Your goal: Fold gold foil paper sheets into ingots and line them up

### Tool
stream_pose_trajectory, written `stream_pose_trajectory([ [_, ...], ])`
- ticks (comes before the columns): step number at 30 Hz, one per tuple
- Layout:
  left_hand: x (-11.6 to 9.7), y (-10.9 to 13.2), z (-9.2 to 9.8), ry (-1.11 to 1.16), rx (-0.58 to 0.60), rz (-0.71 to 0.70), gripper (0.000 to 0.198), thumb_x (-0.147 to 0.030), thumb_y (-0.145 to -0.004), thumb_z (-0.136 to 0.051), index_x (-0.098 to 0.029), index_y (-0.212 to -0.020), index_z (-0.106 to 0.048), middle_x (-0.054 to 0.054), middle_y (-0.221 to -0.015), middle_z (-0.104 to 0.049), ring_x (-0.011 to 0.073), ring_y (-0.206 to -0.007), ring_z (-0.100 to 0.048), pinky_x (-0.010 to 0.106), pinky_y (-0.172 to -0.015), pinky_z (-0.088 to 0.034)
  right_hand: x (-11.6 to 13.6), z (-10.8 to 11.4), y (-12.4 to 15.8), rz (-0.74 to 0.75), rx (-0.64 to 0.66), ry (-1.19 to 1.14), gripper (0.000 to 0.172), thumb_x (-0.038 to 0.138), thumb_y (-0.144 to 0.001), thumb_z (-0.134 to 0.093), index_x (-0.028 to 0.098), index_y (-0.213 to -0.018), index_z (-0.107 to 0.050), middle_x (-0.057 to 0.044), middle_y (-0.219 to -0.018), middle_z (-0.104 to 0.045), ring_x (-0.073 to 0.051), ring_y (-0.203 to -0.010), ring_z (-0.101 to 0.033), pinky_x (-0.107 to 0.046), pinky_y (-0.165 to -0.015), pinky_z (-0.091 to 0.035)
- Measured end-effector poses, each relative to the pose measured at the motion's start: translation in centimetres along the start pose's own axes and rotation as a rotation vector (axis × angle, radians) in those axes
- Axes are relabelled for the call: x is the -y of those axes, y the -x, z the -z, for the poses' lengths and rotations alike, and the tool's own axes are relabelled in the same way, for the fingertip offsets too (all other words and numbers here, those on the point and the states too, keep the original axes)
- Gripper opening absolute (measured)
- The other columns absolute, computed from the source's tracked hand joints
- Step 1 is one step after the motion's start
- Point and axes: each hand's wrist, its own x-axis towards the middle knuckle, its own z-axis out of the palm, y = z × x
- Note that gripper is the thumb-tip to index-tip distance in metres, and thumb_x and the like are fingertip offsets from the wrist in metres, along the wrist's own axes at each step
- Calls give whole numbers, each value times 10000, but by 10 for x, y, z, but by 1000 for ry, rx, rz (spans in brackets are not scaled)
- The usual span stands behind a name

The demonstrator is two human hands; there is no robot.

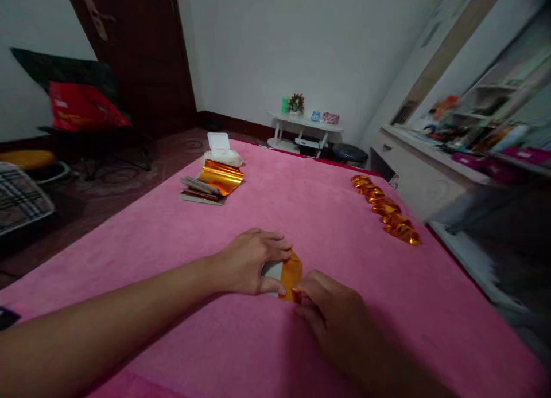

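Note:
A small sheet of gold foil paper (291, 274) with a grey-white backing lies on the pink cloth, its right part folded and gold. My left hand (253, 260) rests over its left side, fingers and thumb spread, with fingertips on the far edge and the thumb on the near edge. At the near right corner, my right hand (329, 306) pinches the gold paper between thumb and forefinger. The underside of the sheet is hidden.
A stack of foil sheets (202, 191) with a curled gold sheet (221, 177) lies at the far left, beside a white open box (219, 142). Several folded gold pieces (385, 209) form a row along the right. The pink-covered table (172, 329) ends at a right edge.

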Motion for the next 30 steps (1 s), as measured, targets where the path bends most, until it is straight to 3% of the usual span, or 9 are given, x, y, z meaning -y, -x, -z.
stream_pose_trajectory([
  [7,2,-8,6,52,-27,-89,629,-616,-734,-608,-207,-1211,-581,98,-1267,-587,296,-1189,-515,404,-967,-388,-13,4,-3,259,-48,21,258,87,-819,-471,222,-984,-614,-49,-964,-604,-185,-855,-550,-311,-723,-460],
  [11,7,-13,7,102,-1,-172,644,-582,-719,-648,-207,-1235,-570,111,-1263,-589,286,-1192,-518,391,-982,-380,-27,10,-13,485,-162,80,351,93,-811,-472,218,-1115,-598,-81,-1173,-601,-230,-1090,-527,-411,-911,-435],
  [14,14,-19,8,128,50,-225,678,-565,-699,-676,-205,-1261,-558,121,-1278,-577,290,-1211,-503,387,-1001,-377,-31,14,-17,544,-120,68,374,125,-846,-480,223,-1197,-565,-58,-1222,-611,-203,-1179,-504,-417,-1025,-363],
  [19,24,-32,15,165,131,-333,667,-539,-687,-694,-199,-1249,-577,109,-1297,-565,283,-1232,-486,359,-1033,-374,-32,13,-16,587,-61,100,298,182,-880,-496,251,-1150,-603,-25,-1196,-647,-180,-1180,-531,-375,-1016,-378],
  [24,23,-39,26,127,195,-415,567,-513,-767,-626,-165,-1214,-600,102,-1276,-582,266,-1242,-477,335,-1046,-368,-36,1,-21,684,-205,195,197,208,-921,-462,226,-1005,-640,-23,-1071,-708,-162,-1023,-634,-364,-990,-392],
  [30,19,-31,23,18,177,-359,473,-482,-837,-559,-219,-1230,-572,108,-1334,-528,279,-1236,-474,387,-1010,-378,-37,-1,-28,821,-304,247,233,157,-936,-402,181,-947,-634,-44,-977,-728,-162,-949,-656,-349,-905,-453],
])
